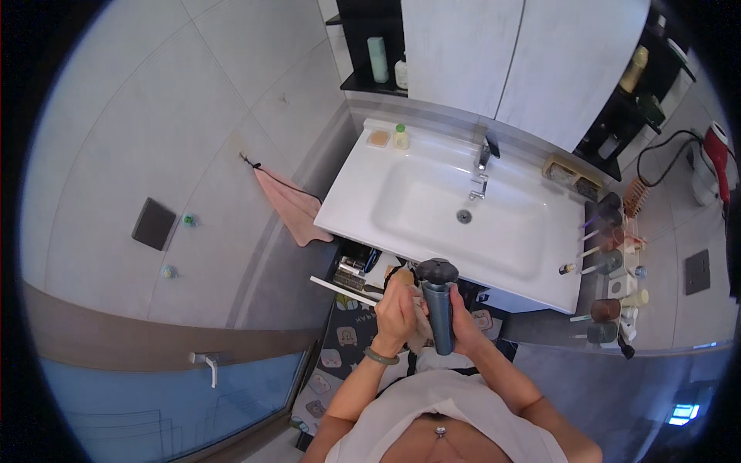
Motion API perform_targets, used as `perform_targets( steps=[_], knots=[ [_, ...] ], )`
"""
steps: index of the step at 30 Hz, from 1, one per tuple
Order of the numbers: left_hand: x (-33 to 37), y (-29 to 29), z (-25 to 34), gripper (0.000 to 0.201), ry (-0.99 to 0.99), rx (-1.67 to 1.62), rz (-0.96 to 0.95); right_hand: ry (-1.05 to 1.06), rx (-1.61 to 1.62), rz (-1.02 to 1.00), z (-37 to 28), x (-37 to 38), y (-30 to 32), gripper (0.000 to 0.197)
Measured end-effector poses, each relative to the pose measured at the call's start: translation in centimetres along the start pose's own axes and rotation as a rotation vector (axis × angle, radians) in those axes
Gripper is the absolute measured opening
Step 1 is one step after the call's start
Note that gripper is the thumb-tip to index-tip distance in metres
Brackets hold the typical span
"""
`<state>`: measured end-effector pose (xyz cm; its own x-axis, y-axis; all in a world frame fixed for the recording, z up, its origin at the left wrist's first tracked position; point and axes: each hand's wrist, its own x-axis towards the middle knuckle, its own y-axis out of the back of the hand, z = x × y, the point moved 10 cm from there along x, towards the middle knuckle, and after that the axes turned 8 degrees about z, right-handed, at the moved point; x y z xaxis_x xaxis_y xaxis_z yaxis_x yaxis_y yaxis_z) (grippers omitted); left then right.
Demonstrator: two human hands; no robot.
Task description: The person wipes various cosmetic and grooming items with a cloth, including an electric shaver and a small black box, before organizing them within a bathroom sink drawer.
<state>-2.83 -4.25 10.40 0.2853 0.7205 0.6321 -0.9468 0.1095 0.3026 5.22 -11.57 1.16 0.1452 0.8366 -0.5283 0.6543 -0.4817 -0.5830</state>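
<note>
Upright in front of my body stands a blue-grey electric shaver (439, 312) with a dark rounded head, just short of the sink cabinet. My right hand (468, 322) is closed around its right side. On the other side my left hand (395, 310), with a bracelet at the wrist, is closed on a pale crumpled cloth (421, 330). That cloth lies against the shaver's left side. Beyond my left hand, an open drawer (333, 287) holds several small items, partly hidden by my hands.
Past my hands is a white washbasin (463, 247) with a chrome faucet (479, 182). A pink towel (292, 208) hangs on the left wall. At the right, a rack (617, 289) carries cups and brushes. A patterned mat (332, 370) lies below the drawer.
</note>
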Motion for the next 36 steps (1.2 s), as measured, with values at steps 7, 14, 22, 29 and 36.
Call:
perform_targets(
  steps=[7, 14, 22, 29, 36],
  knots=[
    [-7.4, -1.2, -8.0, 0.03, 0.599, 0.11, -0.222, -0.241, -0.198, -0.021, 5.0, 3.9, 3.7, 0.063],
    [-15.9, 3.1, -13.5, 0.034, 0.829, 0.393, -0.451, -0.384, -0.498, 0.181, 10.9, 9.4, 9.5, 0.068],
    [-23.1, 9.2, -19.3, 0.037, 0.972, 0.373, -0.498, -0.298, -0.226, 0.394, 19.5, 19.9, 12.1, 0.04],
    [-31.2, 12.6, -22.2, 0.031, 1.046, 0.22, -0.636, -0.317, -0.193, 0.604, 27.5, 34.8, 15.4, 0.071],
    [-34.8, 19.4, -26.9, 0.032, 1.151, 0.373, -0.656, -0.105, -0.821, 0.902, 26.4, 42.5, 13.2, 0.056]
  ],
)
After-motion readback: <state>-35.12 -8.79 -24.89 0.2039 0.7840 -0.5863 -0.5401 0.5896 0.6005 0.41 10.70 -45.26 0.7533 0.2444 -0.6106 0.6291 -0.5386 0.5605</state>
